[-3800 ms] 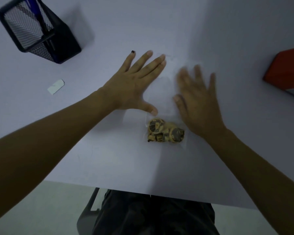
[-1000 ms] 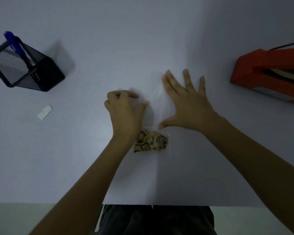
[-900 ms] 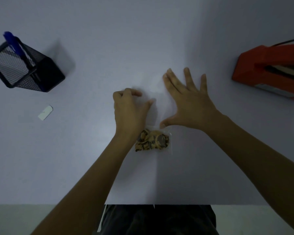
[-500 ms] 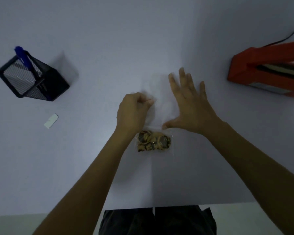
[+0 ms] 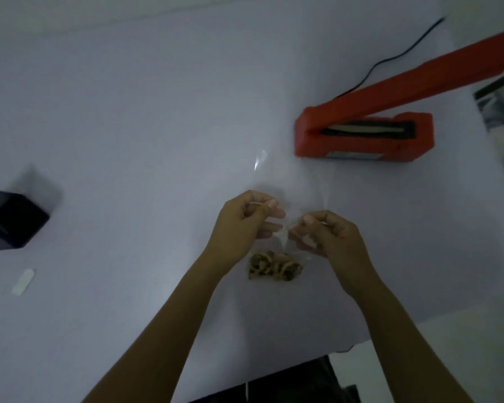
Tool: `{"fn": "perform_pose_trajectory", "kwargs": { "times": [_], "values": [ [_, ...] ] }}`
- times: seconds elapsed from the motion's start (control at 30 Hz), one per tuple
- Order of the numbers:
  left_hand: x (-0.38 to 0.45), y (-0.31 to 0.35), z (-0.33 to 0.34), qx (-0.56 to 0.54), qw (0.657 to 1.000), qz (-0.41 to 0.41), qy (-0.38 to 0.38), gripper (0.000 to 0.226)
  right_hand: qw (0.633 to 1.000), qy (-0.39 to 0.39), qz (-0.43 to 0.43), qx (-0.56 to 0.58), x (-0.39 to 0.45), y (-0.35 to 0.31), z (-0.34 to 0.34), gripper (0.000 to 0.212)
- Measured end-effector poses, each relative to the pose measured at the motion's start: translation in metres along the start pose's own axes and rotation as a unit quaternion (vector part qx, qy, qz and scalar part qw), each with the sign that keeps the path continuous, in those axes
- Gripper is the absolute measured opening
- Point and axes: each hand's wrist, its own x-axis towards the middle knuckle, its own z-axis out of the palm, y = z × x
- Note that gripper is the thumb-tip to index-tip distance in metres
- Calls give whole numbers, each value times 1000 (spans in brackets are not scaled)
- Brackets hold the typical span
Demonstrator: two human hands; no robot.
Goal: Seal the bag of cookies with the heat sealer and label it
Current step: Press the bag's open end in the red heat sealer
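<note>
Your left hand [image 5: 246, 222] and right hand [image 5: 326, 232] pinch the limp, slippery clear bag [image 5: 285, 199] mid-table; grip its empty top film, because the cookies [image 5: 274, 266] crumble easily.

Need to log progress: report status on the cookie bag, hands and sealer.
Left hand and right hand pinching the clear bag, cookies at bottom. Bag unsealed. Sealer open, path clear. Label untouched, left.
</note>
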Motion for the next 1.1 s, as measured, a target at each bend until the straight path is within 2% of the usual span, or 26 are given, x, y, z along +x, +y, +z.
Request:
{"fn": "perform_pose_trajectory", "kwargs": {
  "times": [0.17, 0.43, 0.7, 1.1],
  "values": [
    [19, 19, 69, -7, 999, -31, -17, 23, 999, 24, 20, 28, 15, -10, -72, 10],
    [44, 49, 149, 4, 998, -69, 7, 28, 996, 41, 42, 62, 39, -26, -157, 23],
    [55, 58, 158, 10, 990, -69, 122, 25, 996, -10, 67, 53, 67, -42, -153, 24],
    [63, 54, 151, 28, 987, -62, 142, 31, 992, -19, 100, 72, 75, -40, -146, 24]
  ]
}}
